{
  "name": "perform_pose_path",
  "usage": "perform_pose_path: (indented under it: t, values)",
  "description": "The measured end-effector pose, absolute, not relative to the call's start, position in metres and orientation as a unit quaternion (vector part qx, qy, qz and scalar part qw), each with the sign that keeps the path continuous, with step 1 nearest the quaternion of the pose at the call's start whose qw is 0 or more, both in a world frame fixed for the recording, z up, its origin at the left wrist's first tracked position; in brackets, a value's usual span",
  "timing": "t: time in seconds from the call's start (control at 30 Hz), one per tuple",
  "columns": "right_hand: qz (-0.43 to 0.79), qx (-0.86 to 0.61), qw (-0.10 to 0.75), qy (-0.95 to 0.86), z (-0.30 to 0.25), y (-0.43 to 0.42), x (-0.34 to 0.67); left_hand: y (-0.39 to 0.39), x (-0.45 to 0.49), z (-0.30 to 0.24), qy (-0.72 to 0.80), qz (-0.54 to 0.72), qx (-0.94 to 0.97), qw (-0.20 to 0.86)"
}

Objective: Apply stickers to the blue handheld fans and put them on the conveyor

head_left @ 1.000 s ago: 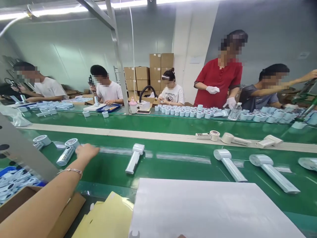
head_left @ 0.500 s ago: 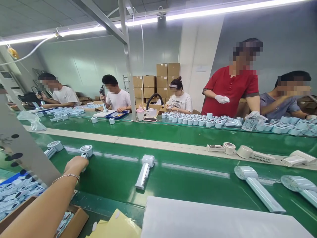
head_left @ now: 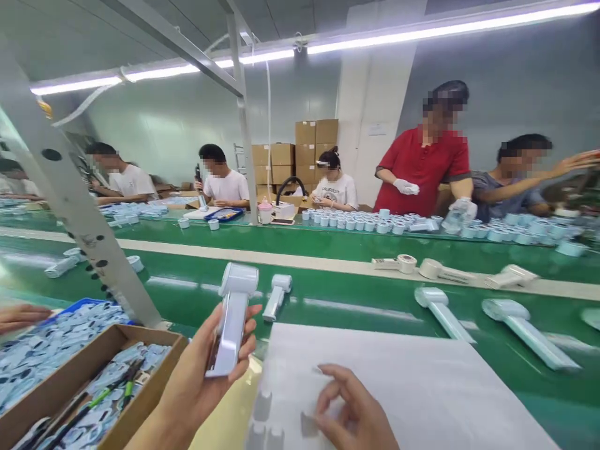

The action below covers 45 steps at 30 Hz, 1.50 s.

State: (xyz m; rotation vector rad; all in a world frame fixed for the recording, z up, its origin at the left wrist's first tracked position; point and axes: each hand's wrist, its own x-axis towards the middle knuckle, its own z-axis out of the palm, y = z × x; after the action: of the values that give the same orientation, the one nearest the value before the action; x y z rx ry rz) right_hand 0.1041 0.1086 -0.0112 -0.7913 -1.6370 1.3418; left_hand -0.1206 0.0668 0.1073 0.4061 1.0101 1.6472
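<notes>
Fingers of the left hand (head_left: 194,381) wrap around the handle of a pale blue plastic T-shaped handheld device (head_left: 229,331), held upright with its rounded cylindrical head above the fingertips and its glossy flat face toward the camera. Fingers of the right hand (head_left: 349,406) curl half open just over a matte white sheet (head_left: 398,381), right beside a small grey square piece (head_left: 308,425); whether they pinch it cannot be told. Three stubby white pegs (head_left: 262,406) stand at the sheet's lower left edge.
</notes>
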Motion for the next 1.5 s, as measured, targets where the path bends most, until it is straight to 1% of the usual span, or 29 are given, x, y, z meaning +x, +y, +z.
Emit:
perform_pose_path:
  t: [0.07, 0.2, 0.3, 0.43, 0.53, 0.77, 1.0, 1.3, 1.4, 1.5]
  values:
    - [0.549, -0.318, 0.434, -0.640, 0.006, 0.102, 0.108, 0.049, -0.099, 0.096, 0.439, 0.688, 0.130, 0.563]
    - [0.591, -0.275, 0.458, -0.604, 0.038, 0.079, 0.112, 0.028, -0.067, 0.079, 0.492, 0.650, 0.006, 0.579]
    - [0.623, -0.230, 0.472, -0.580, 0.046, 0.058, 0.110, 0.022, -0.044, 0.083, 0.473, 0.667, -0.074, 0.571]
    - [0.627, -0.222, 0.524, -0.532, 0.045, 0.036, 0.099, 0.020, -0.021, 0.099, 0.439, 0.669, -0.170, 0.575]
    - [0.628, -0.235, 0.545, -0.504, 0.049, 0.029, 0.092, 0.020, -0.012, 0.102, 0.443, 0.676, -0.155, 0.568]
    - [0.644, -0.282, 0.518, -0.487, 0.058, 0.028, 0.088, 0.019, -0.008, 0.099, 0.415, 0.689, -0.147, 0.576]
    - [0.650, -0.301, 0.494, -0.493, 0.059, 0.027, 0.090, 0.018, -0.006, 0.107, 0.431, 0.685, -0.160, 0.565]
    - [0.642, -0.316, 0.497, -0.490, 0.063, 0.023, 0.087, 0.016, -0.005, 0.103, 0.425, 0.689, -0.153, 0.567]
    - [0.610, -0.330, 0.518, -0.501, 0.062, 0.019, 0.086, 0.013, -0.006, 0.102, 0.420, 0.690, -0.154, 0.570]
    - [0.500, -0.306, 0.559, -0.586, 0.055, 0.016, 0.085, 0.010, -0.006, 0.101, 0.428, 0.687, -0.158, 0.566]
